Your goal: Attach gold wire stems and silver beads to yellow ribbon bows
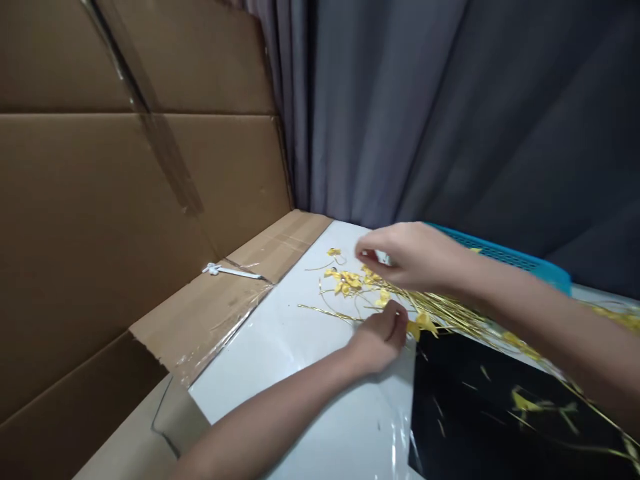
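My left hand is closed in a pinch low over the white table, on a gold wire stem that sticks out to its left. Yellow petals show just right of its fingers. Higher up, my right hand has thumb and fingertips pressed together; anything between them is too small to make out. Beneath and left of it lie yellow flowers with thin curled wires. A bundle of gold wire stems runs to the right under my right forearm.
A blue basket stands behind my right arm. The black mat at the lower right bears wire bits and a yellow piece. At the left are a tall cardboard sheet and a white tool. A dark curtain hangs behind.
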Demonstrator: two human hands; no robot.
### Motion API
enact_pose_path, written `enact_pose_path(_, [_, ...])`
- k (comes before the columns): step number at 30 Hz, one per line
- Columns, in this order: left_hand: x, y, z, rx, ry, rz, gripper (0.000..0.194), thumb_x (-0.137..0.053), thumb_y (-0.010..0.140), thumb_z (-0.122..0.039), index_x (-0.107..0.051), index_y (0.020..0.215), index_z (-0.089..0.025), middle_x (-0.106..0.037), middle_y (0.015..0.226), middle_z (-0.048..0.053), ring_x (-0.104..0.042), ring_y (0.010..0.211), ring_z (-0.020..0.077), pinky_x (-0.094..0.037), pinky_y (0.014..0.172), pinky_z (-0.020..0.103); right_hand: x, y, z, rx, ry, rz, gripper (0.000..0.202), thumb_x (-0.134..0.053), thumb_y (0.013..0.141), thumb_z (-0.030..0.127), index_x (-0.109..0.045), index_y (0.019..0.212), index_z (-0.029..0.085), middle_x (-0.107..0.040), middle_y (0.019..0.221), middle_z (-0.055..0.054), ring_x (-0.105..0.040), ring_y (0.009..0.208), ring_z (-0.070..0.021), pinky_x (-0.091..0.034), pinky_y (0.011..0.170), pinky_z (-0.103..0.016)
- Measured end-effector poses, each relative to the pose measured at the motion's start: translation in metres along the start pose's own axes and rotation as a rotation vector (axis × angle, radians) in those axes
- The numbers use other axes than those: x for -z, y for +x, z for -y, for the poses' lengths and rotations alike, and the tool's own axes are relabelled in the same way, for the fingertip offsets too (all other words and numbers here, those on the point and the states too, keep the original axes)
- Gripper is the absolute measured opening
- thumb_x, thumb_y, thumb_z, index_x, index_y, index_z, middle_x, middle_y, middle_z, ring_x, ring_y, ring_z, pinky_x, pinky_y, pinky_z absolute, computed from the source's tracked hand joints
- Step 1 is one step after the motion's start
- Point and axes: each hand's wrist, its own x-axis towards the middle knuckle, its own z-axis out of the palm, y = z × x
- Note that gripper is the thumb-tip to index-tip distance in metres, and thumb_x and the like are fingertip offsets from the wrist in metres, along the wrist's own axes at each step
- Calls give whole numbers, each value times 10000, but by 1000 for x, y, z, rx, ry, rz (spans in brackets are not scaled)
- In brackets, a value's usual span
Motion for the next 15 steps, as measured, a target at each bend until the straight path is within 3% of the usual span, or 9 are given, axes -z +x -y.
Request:
enact_pose_path(3, [-1,-5,-4,-81,113,55,147,-310,900,-304,-417,827,-234,-476,651,-8,-472,641,188,-352,659,307,23,-60,-39,-215,-216,115,69,-600,698,162,-642,664,204,-579,583,13,-441,485,-70,-203,492,-240])
enact_pose_path(6, [-3,-8,-4,-128,191,92,184,-286,910,-329,-428,844,-232,-498,702,8,-478,673,193,-355,675,306,37,-125,-58,-448,-6,220,287,-552,696,163,-668,950,232,-574,542,31,-422,408,-41,-270,455,-228])
enact_pose_path(8, [-4,-9,-3,-148,227,119,188,-286,912,-326,-435,851,-230,-505,699,5,-481,668,190,-359,668,303,42,-163,-52,-602,302,313,265,-565,703,314,-674,940,269,-556,516,12,-428,392,-47,-296,401,-211])
enact_pose_path(11, [-4,-10,-1,-161,262,138,193,-282,918,-323,-437,849,-229,-501,706,0,-486,680,186,-365,678,301,47,-204,-27,-873,735,380,302,-561,658,576,-682,759,319,-633,664,-65,-506,453,-66,-387,381,-195])
enact_pose_path(15, [-7,-9,-1,-161,271,119,201,-273,923,-328,-416,820,-230,-486,715,-3,-477,688,185,-360,692,307,55,-248,-3,-1074,897,254,487,-684,478,618,-686,894,364,-679,932,-64,-525,432,-47,-427,388,-225])
